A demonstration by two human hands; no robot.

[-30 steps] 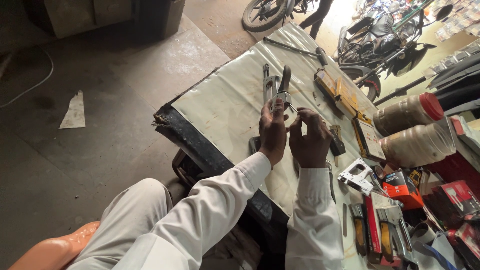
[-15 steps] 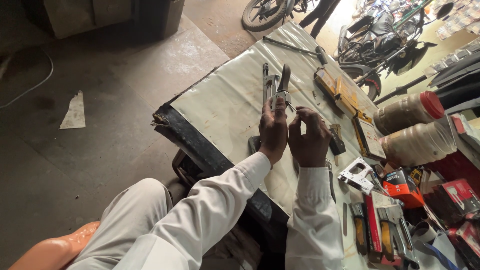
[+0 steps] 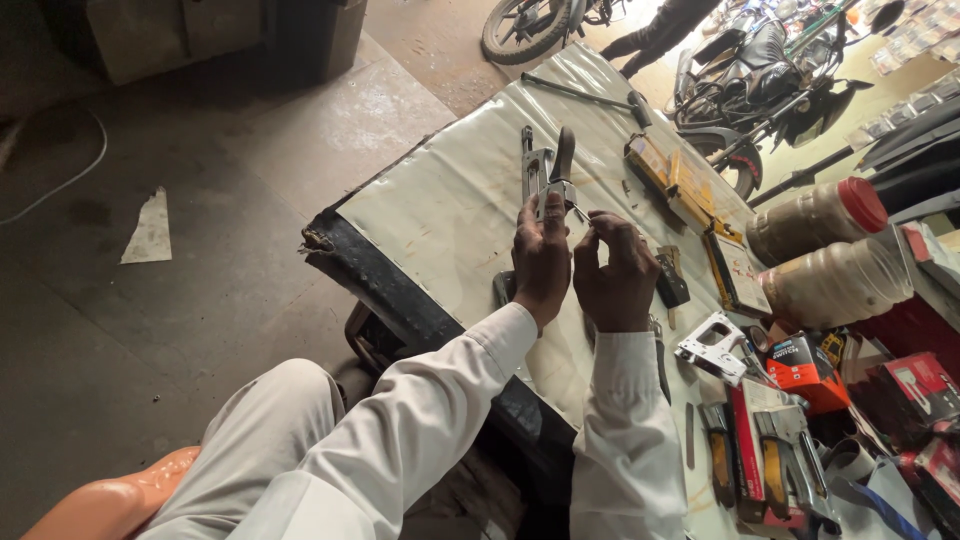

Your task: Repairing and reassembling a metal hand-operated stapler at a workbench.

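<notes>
Barely shifted since a moment ago, both hands holding the same pose over the table (image 3: 440, 215). Left hand (image 3: 541, 258) wrapped around the lower part of a metal staple gun (image 3: 547, 172), keeping it upright on the pale sheet so its top stays reachable. Right hand (image 3: 612, 270) just beside, fingertips pinched on something thin at the tool's side, too small to identify. Both sleeves white, elbows near the table's dark edge. To the right, well apart: two brown jars (image 3: 815, 250), one with a red cap, a silver bracket (image 3: 712, 345), red boxes (image 3: 795, 360). Motorcycle (image 3: 750, 80) beyond the table
</notes>
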